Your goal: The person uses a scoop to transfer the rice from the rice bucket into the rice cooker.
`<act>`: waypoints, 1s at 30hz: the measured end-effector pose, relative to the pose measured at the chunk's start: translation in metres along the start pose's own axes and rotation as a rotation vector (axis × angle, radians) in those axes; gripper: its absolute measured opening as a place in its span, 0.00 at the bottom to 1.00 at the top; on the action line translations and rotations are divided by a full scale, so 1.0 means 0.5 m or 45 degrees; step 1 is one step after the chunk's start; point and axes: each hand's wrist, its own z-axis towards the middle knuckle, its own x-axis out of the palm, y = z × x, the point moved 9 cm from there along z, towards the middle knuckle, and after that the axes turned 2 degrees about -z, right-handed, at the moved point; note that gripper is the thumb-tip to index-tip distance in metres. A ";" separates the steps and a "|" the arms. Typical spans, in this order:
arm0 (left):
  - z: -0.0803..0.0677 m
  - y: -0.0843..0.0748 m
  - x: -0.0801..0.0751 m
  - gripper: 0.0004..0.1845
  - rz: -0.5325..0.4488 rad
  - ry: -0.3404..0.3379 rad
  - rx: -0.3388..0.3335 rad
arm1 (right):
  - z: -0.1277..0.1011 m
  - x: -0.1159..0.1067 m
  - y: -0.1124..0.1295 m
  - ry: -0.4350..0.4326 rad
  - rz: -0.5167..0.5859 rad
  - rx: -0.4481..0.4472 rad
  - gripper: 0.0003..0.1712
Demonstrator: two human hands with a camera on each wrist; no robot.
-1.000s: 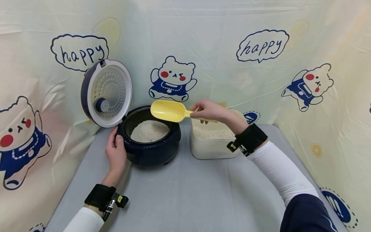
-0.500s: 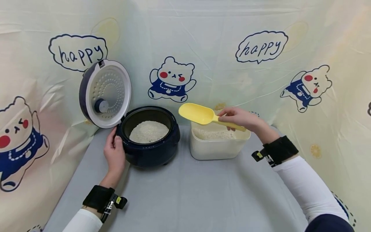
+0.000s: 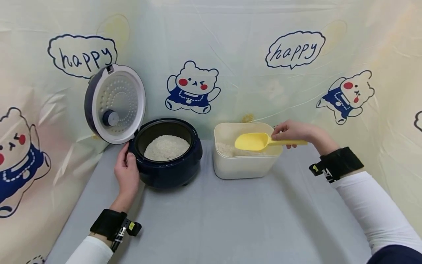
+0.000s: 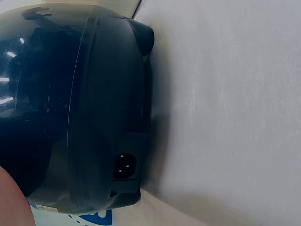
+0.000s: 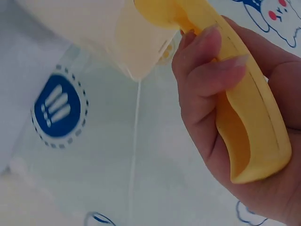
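Observation:
My right hand (image 3: 293,132) grips the handle of a yellow scoop (image 3: 252,142), its fingers wrapped round the handle (image 5: 256,108) in the right wrist view. The scoop's bowl hangs over the cream bin (image 3: 244,169), which has rice (image 3: 225,148) in it. To the left stands a dark blue rice cooker (image 3: 169,174) with a mound of white rice (image 3: 167,147) in its pot. My left hand (image 3: 126,174) rests against the cooker's left side near the hinge, thumb toward me. In the left wrist view only a bit of that hand (image 4: 11,202) shows beside the cooker.
The cooker's lid (image 3: 117,104) stands raised at the left, its pale inner side facing right. A grey cloth (image 3: 204,223) covers the table. Printed curtain (image 3: 244,73) walls close in the back and both sides. A power socket (image 4: 125,166) sits low on the cooker.
My right hand has carried the scoop from over the cooker rightward and down to the bin, its bowl now between the bin's walls in view. My left hand stays at the cooker.

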 end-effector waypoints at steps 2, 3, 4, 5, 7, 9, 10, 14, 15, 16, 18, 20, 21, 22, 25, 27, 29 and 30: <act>-0.001 0.003 0.000 0.24 0.006 0.003 -0.001 | 0.000 -0.009 0.003 0.022 -0.067 0.035 0.18; -0.002 0.005 -0.001 0.24 0.008 0.003 -0.002 | 0.001 -0.013 0.005 0.028 -0.106 0.049 0.17; -0.002 0.006 -0.001 0.24 0.003 0.001 -0.001 | 0.002 -0.018 0.009 0.030 -0.145 0.068 0.17; -0.003 0.006 -0.002 0.24 -0.007 -0.001 0.001 | 0.003 -0.022 0.014 0.027 -0.192 0.087 0.16; -0.002 0.007 -0.003 0.24 -0.017 -0.006 0.005 | 0.009 -0.030 0.025 0.009 -0.282 0.137 0.15; -0.001 0.007 -0.002 0.24 -0.024 -0.010 0.010 | 0.013 -0.036 0.038 -0.028 -0.367 0.188 0.16; 0.000 0.006 -0.002 0.24 -0.030 -0.011 0.013 | 0.015 -0.038 0.043 -0.048 -0.404 0.215 0.17; 0.001 0.001 0.002 0.24 -0.046 -0.009 0.027 | 0.022 -0.038 0.060 -0.119 -0.526 0.295 0.20; 0.000 0.000 0.003 0.24 -0.050 -0.009 0.029 | 0.024 -0.036 0.062 -0.125 -0.549 0.315 0.20; 0.000 -0.001 0.003 0.24 -0.051 -0.010 0.030 | 0.026 -0.033 0.064 -0.121 -0.576 0.325 0.19; -0.001 -0.003 0.004 0.24 -0.049 -0.011 0.030 | 0.034 -0.024 0.066 -0.091 -0.617 0.336 0.17; -0.002 -0.006 0.005 0.24 -0.052 -0.009 0.028 | 0.045 -0.013 0.066 -0.051 -0.632 0.337 0.16; -0.003 -0.010 0.006 0.24 -0.051 -0.007 0.025 | 0.051 -0.008 0.064 -0.030 -0.636 0.337 0.15; -0.005 -0.016 0.006 0.24 -0.052 -0.003 0.022 | 0.058 -0.003 0.063 -0.003 -0.641 0.329 0.15; -0.015 -0.047 0.008 0.25 -0.056 0.011 0.021 | 0.076 0.015 0.055 0.060 -0.631 0.304 0.15; -0.022 -0.065 0.007 0.25 -0.047 0.012 0.027 | 0.083 0.027 0.049 0.086 -0.612 0.285 0.15; -0.020 -0.061 0.006 0.25 -0.033 0.008 0.034 | 0.091 0.039 0.044 0.094 -0.579 0.254 0.15; -0.016 -0.051 0.005 0.25 -0.026 0.007 0.037 | 0.095 0.044 0.040 0.093 -0.569 0.245 0.15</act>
